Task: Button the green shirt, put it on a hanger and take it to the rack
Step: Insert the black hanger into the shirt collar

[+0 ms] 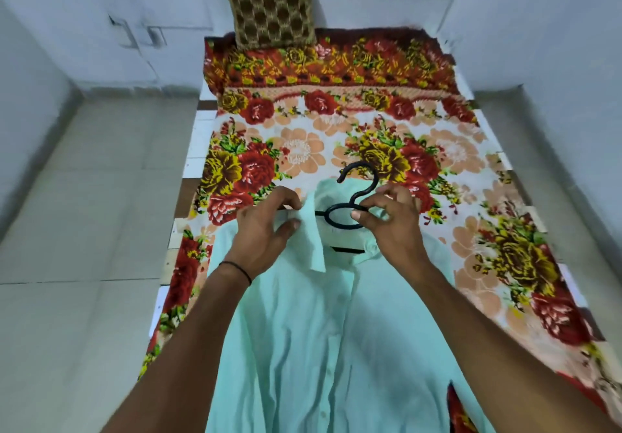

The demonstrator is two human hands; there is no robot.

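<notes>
Nearest you, the green shirt [323, 348] lies flat and face up on the bed, its front placket running down the middle toward you, with your two forearms reaching out over it. A thin black band [237, 269] circles your left wrist. Your left hand [266, 227] pinches the left collar flap between thumb and fingers, the flap turned up and hanging loose. Your right hand [392, 222] is closed on the right side of the collar, touching the black hanger [350, 210], whose loop and hook stick out of the neck opening and point away from you. Beyond the collar the flowered bedspread [336, 122] covers the bed. At the far end a brown patterned pillow [269, 5] leans against the pale wall [505, 11].
</notes>
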